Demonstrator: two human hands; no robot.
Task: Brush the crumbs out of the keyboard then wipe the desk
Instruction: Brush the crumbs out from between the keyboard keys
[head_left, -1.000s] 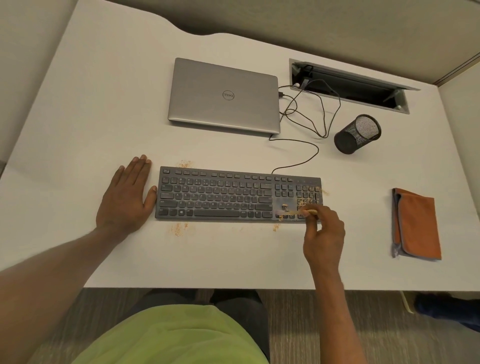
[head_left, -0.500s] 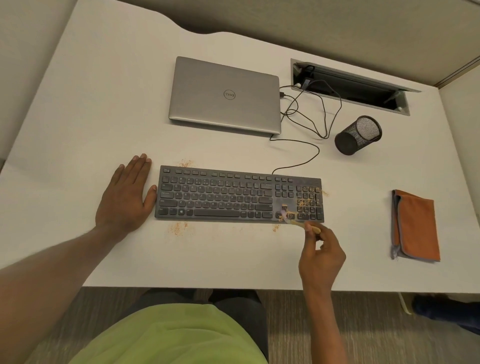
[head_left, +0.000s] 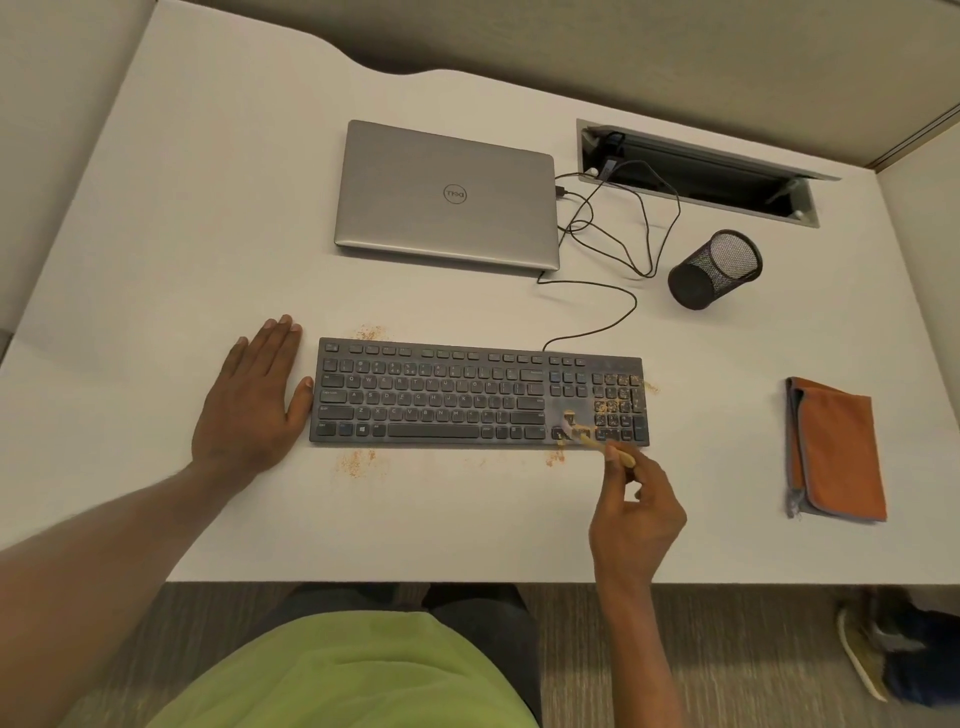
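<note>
Now right hand (head_left: 636, 519) pinches thin tan brush (head_left: 605, 449) at black plastic keyboard (head_left: 467, 395).
Likely light, stiff: hold handle end; left hand (head_left: 249, 405) flat, fingers together.

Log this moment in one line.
phase: brushing keyboard | right hand: pinches brush, tip on right-side keys | left hand: flat on desk beside keyboard | crumbs: keys, desk | cloth: untouched

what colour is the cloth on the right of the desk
Orange with a grey edge, cloth, head view.
</note>
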